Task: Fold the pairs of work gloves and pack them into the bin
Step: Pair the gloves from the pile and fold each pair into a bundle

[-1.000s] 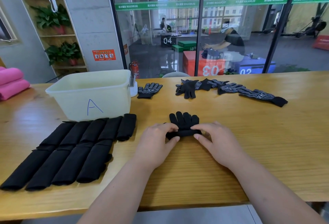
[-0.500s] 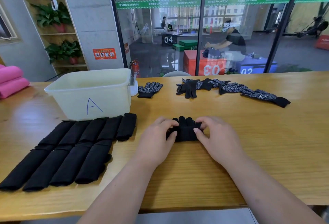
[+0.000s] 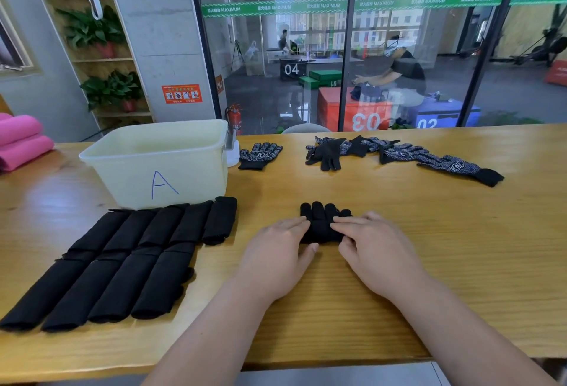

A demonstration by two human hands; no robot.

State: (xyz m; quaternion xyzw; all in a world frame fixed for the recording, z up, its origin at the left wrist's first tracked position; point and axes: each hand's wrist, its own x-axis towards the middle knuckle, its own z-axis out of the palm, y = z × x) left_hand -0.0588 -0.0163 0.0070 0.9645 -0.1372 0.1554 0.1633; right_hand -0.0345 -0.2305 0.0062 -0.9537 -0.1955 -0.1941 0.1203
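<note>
The fingers (image 3: 296, 222) of the left hand (image 3: 276, 250) lie fairly straight and close together, their tips pressing on the left edge of a black pair of gloves (image 3: 322, 226). The fingers (image 3: 345, 220) of the right hand (image 3: 377, 253) are stretched out the same way across its right edge. Both thumbs sit at the near edge of the pair, though the view does not settle whether either one is tucked under the fabric. The pair lies flat on the wooden surface (image 3: 460, 247) between the two sets of fingers, its near end doubled over and its glove fingertips pointing away from the person. Left of the fingers, well apart from them, two rows of folded black gloves (image 3: 122, 260) lie side by side on the surface. Beyond those rows stands a pale plastic bin (image 3: 159, 171) marked with a blue letter A. Beyond the fingers and slightly left, just beside the bin, a single dotted glove (image 3: 260, 155) lies flat. Farther off to the right, a loose string of unfolded gloves (image 3: 399, 152) overlaps along the far side of the surface. Far left of the bin sit pink rolls (image 3: 21, 140).
</note>
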